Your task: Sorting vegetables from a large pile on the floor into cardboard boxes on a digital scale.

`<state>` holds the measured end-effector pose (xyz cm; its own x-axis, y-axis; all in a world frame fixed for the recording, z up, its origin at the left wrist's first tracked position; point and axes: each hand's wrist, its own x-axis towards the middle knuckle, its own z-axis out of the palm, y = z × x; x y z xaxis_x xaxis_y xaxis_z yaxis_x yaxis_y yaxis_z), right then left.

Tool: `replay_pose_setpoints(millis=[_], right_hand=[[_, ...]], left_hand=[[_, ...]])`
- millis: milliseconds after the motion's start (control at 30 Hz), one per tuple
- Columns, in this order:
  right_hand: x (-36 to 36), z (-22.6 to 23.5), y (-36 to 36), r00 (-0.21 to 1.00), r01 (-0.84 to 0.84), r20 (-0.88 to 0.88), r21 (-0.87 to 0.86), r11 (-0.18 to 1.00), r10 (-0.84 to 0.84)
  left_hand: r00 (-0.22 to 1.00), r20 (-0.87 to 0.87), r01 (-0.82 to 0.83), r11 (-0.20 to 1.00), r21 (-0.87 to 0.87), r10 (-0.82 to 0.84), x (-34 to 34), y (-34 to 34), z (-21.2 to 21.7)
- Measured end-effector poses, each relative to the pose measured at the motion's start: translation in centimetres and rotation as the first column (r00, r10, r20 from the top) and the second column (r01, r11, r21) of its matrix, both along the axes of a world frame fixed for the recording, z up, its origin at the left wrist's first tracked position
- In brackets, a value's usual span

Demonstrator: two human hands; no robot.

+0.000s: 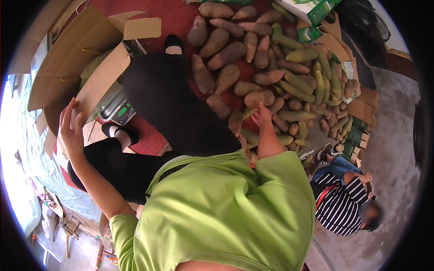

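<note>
My left hand (70, 133) is beside an upright cardboard box (105, 77), fingers apart near its lower edge and holding nothing that I can see. A large green vegetable shows partly inside the box. Next to the box is a weighing scale (121, 112) with a lit green display. To the right, my right hand (263, 116) reaches into a heap on the floor, its fingers slightly spread, fingertips at the near edge of a brown, sweet-potato-like tuber (259, 98). Around it lie many similar tubers (228, 55) and long green gourd-like vegetables (296, 88).
A red floor covering (190, 27) lies under the heap. Open cartons (334, 43) stand behind it, near a black fan (361, 20). At right, a person in a striped top (341, 203) sits low beside green crates (355, 140). Plastic sheeting (43, 149) is at left.
</note>
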<state>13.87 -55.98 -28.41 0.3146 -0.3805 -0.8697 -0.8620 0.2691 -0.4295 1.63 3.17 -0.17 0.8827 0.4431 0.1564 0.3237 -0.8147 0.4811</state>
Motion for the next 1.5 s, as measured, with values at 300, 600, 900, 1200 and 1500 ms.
replay_pose_setpoints(millis=[300, 600, 900, 1200, 1500], right_hand=[[3.1, -1.0, 0.4, 0.952, 0.307, 0.007, 0.014, 0.952, -0.307], [2.9, 3.5, -2.0, 0.893, 0.006, 0.427, 0.306, 0.952, -0.143], [-1.5, -1.4, 3.6, 0.959, -0.278, 0.061, -0.005, 0.96, 0.278], [-3.4, -3.5, 5.8, 0.816, -0.574, 0.01, -0.113, 0.811, 0.578], [-5.6, -8.9, 1.6, 0.778, -0.583, 0.033, -0.336, 0.74, 0.627]], left_hand=[[1.0, -0.011, -0.005, 0.999, -0.045, 0.005, 0.5, -0.1, -1.1], [0.997, -0.056, 0.052, 0.999, -0.004, -0.052, 0.8, 0.3, -0.6], [0.998, -0.057, 0.04, 0.999, 0.01, -0.039, 0.9, 0.1, -1.0], [0.997, -0.071, 0.045, 0.999, 0.019, -0.043, 0.7, 0.5, -0.9], [0.997, -0.038, 0.072, 0.997, 0.009, -0.072, 0.8, 0.6, -0.7]])
